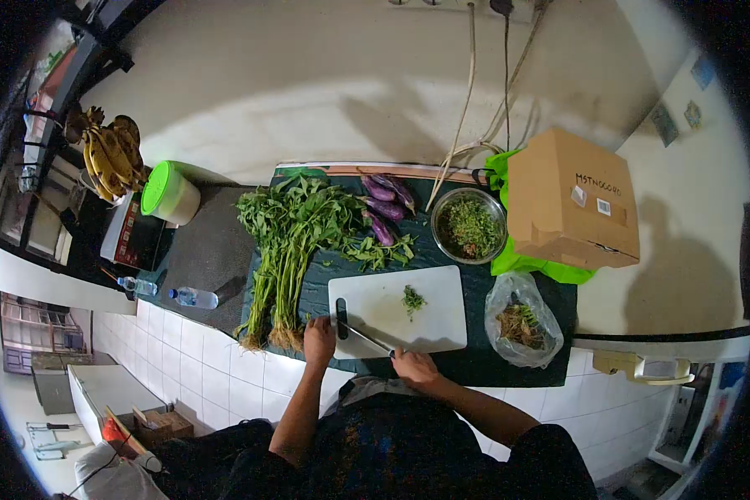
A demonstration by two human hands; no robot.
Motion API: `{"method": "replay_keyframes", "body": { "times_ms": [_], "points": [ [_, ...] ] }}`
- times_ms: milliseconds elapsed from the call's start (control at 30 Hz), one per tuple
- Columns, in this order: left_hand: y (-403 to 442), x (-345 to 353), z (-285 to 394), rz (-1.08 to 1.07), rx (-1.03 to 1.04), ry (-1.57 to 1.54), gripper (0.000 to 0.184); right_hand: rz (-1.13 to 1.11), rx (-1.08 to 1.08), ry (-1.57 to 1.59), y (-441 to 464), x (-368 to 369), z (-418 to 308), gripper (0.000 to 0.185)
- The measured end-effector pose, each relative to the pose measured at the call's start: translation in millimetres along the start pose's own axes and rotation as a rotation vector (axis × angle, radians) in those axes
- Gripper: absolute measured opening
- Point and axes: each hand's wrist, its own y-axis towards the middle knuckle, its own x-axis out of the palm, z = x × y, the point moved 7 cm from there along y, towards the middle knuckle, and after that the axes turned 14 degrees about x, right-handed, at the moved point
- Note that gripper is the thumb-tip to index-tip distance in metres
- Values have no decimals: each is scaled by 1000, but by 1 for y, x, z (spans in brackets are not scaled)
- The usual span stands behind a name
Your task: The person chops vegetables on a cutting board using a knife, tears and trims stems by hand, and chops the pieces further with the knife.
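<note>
My right hand [415,367] is closed round the handle of a knife [369,339] at the front edge of a white cutting board [442,321]. The blade slants up and left across the board, towards its handle slot. My left hand [319,341] is curled at the board's left edge, by the roots of the leafy greens; whatever its fingers hold, if anything, is hidden. A small heap of chopped greens [412,300] lies on the board. Long-stemmed leafy greens [296,242] lie to the left, roots towards me. Purple eggplants [381,208] sit behind the board.
A metal bowl [504,233] of picked leaves stands behind the board. At right are a plastic bag [548,346] with root trimmings and a cardboard box [558,200] on a green bag. A green-lidded tub [171,204], water bottles [193,297] and bananas [108,162] are at left.
</note>
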Motion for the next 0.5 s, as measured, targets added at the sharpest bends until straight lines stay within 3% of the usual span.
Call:
{"method": "replay_keyframes", "body": {
  "times_ms": [100,167,267,367,433,500],
  "points": [
    [-1,11,3,-96,3,20,21,8,78,57,-5,-2,28,34],
    [-4,28,-13,-148,-187,62,27,51,130,68,-11,-11,48,34],
    [2,26,-3,-182,-169,134,32,206,180,203,-24,-26,76,34],
    [7,35,-1,-96,-139,122,35,100,292,163,-28,-32,91,36],
    [18,35,15,-176,-79,221,36,134,286,172,-29,-31,99,36],
    [14,31,14,-229,-226,183,35,160,268,187,-32,-30,102,36]
  ]
}}
